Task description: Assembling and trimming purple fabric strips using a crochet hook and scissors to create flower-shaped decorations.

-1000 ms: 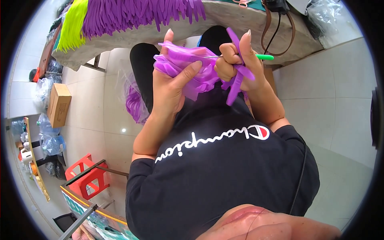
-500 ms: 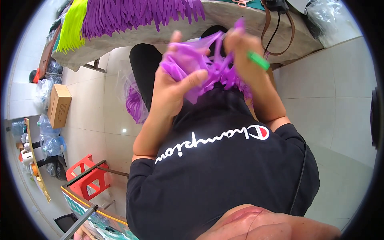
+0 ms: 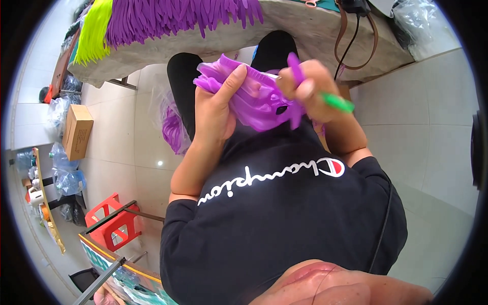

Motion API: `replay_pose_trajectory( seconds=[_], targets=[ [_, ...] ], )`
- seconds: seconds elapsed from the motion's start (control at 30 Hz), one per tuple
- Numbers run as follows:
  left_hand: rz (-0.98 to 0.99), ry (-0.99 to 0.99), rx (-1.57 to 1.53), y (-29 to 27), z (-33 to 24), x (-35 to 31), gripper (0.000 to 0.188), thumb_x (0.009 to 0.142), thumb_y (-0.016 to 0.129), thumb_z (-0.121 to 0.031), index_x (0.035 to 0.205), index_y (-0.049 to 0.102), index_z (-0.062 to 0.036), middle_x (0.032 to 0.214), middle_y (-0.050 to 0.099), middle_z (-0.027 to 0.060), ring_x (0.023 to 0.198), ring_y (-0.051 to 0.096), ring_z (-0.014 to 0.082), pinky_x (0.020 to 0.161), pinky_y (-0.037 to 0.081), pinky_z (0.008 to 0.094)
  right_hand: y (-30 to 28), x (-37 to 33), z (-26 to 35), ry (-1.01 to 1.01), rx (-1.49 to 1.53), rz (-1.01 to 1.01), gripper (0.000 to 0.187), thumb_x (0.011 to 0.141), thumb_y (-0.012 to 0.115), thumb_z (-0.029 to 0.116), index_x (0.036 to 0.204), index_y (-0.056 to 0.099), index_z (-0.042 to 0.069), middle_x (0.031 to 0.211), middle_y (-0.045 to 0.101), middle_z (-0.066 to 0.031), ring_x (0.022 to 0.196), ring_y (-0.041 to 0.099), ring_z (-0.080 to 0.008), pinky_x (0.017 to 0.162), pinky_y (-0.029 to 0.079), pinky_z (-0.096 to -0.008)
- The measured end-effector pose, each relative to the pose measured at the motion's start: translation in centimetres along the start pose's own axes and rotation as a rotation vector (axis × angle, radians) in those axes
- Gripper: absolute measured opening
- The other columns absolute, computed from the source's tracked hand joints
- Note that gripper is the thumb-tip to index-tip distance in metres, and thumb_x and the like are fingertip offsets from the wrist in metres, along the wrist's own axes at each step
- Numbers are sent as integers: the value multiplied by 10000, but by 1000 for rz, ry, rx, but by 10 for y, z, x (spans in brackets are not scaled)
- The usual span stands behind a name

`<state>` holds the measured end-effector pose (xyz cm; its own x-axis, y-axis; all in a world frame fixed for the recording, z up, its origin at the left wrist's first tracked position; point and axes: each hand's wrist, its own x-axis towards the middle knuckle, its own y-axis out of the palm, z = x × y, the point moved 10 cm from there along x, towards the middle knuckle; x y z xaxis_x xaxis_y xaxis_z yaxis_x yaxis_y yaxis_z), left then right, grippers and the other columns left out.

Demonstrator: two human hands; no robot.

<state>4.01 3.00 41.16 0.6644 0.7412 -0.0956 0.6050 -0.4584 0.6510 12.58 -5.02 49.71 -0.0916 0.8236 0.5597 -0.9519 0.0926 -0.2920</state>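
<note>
Over my lap, a translucent purple rubbery piece [image 3: 259,109] with folds and dark gaps is stretched out. My left hand [image 3: 216,107] is closed on its left end, the thumb pressed on top. At the right end, my right hand [image 3: 310,86] is closed round a slim green-handled tool [image 3: 338,102]; a small shiny tip shows beside its fingers, but the tool's kind is not clear. A narrow purple strip [image 3: 295,68] stands up at the same fingers. Blur hides exactly how that hand meets the purple piece.
Ahead, a covered table [image 3: 152,63] bears a row of purple strips [image 3: 183,15] and yellow-green strips [image 3: 94,33]. A clear bag of purple pieces [image 3: 173,129] lies on the floor at left. Farther left are a carton [image 3: 78,132] and a red stool [image 3: 114,223]. A brown strap loop [image 3: 373,40] hangs at right.
The purple piece has gone from loose and bunched to spread between my hands. My right hand has come down slightly, and my left thumb now lies along the piece's upper edge.
</note>
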Motion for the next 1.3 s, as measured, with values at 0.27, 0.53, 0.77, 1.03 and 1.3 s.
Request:
replay_pose_trajectory(
  seconds=[0.27,0.53,0.77,1.03,1.3],
  targets=[
    [13,239,129,9,-26,-8,96,874,622,-68,853,627,26,733,664,103,635,634,133,585,499,235,22,0,1,-128,-153,20,415,913,519,394,730,542,22,582,489,-88,506,520,-273,476,416,-342],
    [-17,284,280,6,-33,-12,75,865,636,-69,838,626,0,733,652,63,636,619,103,574,478,220,24,2,8,-147,-265,-50,526,965,373,455,615,337,63,531,329,-42,434,380,-205,424,306,-316],
    [-113,442,506,-1,-43,-20,112,860,653,-102,835,613,0,716,639,53,615,599,92,566,468,206,30,-20,-69,644,198,213,447,985,368,416,752,517,65,561,321,45,462,315,-94,428,259,-278],
    [128,-78,-10,12,1,-4,183,822,675,-50,973,594,14,885,649,81,795,632,146,715,504,278,8,-8,-109,657,1055,-219,481,894,440,578,904,511,103,640,357,67,535,325,-38,461,282,-196],
    [99,134,115,13,-15,-3,338,784,687,17,1094,553,40,996,634,76,881,611,131,790,493,276,0,4,-66,348,166,-300,330,864,663,155,725,372,87,678,395,32,673,363,-38,569,336,-199]
  ],
)
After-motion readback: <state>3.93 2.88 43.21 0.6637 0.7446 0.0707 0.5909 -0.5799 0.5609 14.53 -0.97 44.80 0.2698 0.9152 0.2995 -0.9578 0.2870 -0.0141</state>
